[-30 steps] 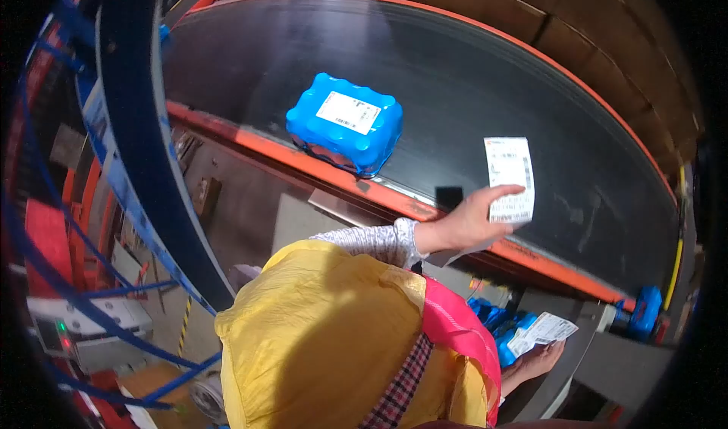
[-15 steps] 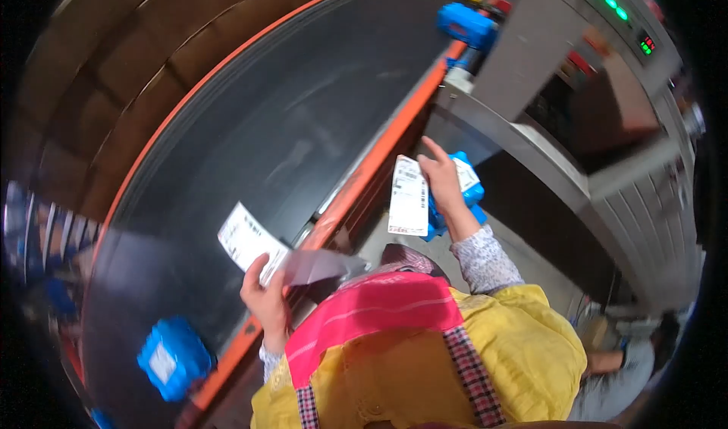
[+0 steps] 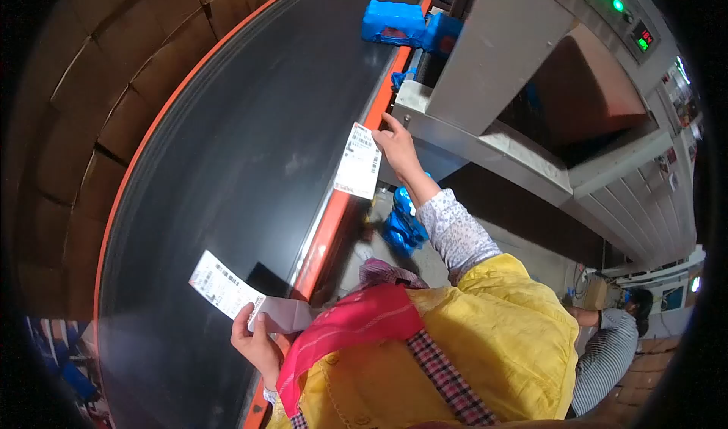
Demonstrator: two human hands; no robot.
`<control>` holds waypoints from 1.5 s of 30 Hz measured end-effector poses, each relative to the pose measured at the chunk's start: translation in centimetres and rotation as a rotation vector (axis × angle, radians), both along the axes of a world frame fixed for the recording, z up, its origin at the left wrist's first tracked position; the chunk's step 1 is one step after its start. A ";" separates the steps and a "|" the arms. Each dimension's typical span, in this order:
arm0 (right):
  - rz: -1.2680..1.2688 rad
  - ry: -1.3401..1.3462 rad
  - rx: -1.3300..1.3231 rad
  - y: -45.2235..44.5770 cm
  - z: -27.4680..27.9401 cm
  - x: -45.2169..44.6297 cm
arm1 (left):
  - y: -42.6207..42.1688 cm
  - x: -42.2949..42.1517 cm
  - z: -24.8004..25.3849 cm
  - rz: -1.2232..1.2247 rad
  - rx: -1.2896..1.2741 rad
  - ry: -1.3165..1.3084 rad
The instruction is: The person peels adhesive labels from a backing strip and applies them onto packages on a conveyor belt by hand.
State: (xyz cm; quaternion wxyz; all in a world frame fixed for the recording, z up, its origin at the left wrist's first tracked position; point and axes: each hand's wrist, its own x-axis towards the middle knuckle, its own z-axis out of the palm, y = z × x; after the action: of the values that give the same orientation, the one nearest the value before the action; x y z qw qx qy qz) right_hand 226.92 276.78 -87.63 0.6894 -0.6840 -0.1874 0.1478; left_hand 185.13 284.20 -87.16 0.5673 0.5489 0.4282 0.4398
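My left hand (image 3: 256,347) pinches a strip of white printed shipping labels (image 3: 220,286) over the near part of the black conveyor belt (image 3: 250,164). The strip's loose end trails back toward my pink neckerchief. A single shipping label (image 3: 359,161) hangs from the fingers of my right hand (image 3: 397,150), above the belt's orange edge rail (image 3: 322,236). My right index finger points outward, while the thumb side keeps the label. Below my right forearm lies a blue-wrapped package (image 3: 402,228), partly hidden by my sleeve.
Two blue-wrapped packages (image 3: 394,23) sit at the belt's far right, beside a grey machine (image 3: 497,57) with green lights. Stacked brown cartons (image 3: 83,73) line the belt's outer side. Another person in a striped top (image 3: 610,361) is at the lower right.
My right hand has carried its label left, to the belt's edge. The view has shifted; the blue package at lower left is out of sight, and a second one shows by the machine.
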 end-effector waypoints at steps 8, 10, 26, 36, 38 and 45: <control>-0.108 -0.101 -0.074 9.5 -0.8 20.2 | 3.0 12.6 2.2 0.002 -0.112 0.096; -0.228 -0.310 -0.145 12.7 -2.9 26.4 | 3.9 14.4 2.4 0.032 -0.136 0.155; -0.366 -1.130 -1.020 19.4 5.9 35.2 | 3.3 17.3 5.2 0.191 -0.151 0.121; 0.260 -0.963 -1.127 20.6 -0.6 22.4 | 1.7 18.5 4.2 0.159 -0.054 0.203; 0.581 -0.939 -0.854 18.1 4.2 10.7 | 1.9 17.6 5.6 0.096 -0.058 0.241; 1.255 -0.692 0.149 9.8 5.6 -3.0 | 2.8 20.4 5.3 -0.084 0.013 0.157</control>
State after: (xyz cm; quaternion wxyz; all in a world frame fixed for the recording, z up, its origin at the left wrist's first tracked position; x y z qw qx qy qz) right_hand 223.90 286.60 -82.02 0.4205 -0.4060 -0.7624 0.2776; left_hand 205.57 286.95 -81.82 0.5465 0.6028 0.4452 0.3738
